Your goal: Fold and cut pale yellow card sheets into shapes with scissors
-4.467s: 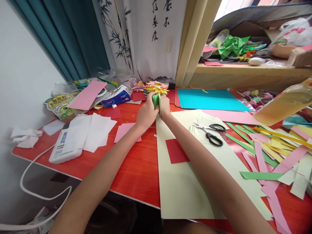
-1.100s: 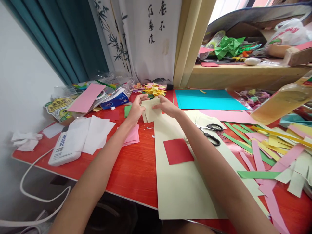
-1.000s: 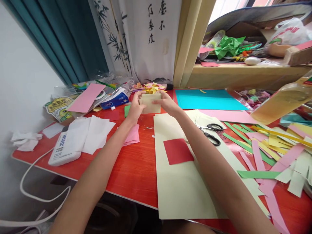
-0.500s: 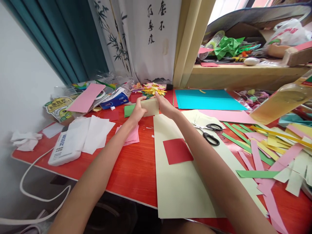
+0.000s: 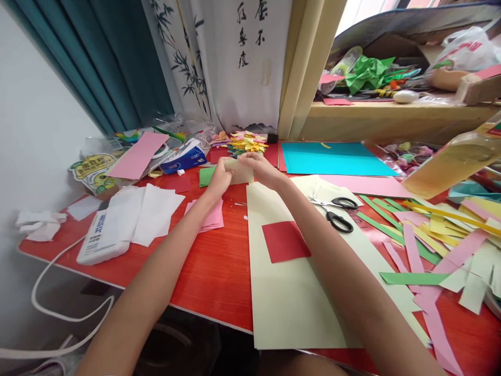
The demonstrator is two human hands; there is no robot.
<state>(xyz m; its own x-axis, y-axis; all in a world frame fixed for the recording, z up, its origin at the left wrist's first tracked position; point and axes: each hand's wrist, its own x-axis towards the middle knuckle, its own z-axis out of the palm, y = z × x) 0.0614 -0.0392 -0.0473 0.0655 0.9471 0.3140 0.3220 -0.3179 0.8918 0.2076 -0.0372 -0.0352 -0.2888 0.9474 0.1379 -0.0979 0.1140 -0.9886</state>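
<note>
Pale cream paper pieces [image 5: 241, 174], apparently a small stack, stand raised above the far part of the red table. My left hand [image 5: 219, 176] grips their left side, thumb on the face turned toward me. At the upper right corner, my right hand [image 5: 261, 168] has its fingers bent over the top edge. Green paper [image 5: 205, 176] lies just left of the stack, and pink paper squares [image 5: 211, 216] lie under my left forearm. Behind my hands sits a heap of folded yellow and pink paper pieces [image 5: 248, 141].
A large cream sheet [image 5: 289, 308] bears a red square [image 5: 285, 241] and black-handled scissors [image 5: 340, 213]. Paper strips [image 5: 434, 245] and a tilted bottle [image 5: 450, 162] are at right. Left are a white tissue pack [image 5: 104, 235] and a blue box [image 5: 183, 159]. Turquoise sheets [image 5: 336, 158] lie behind.
My right hand's fingers have moved from the right edge of the cream paper up and over its top edge. My left hand stays on the left side.
</note>
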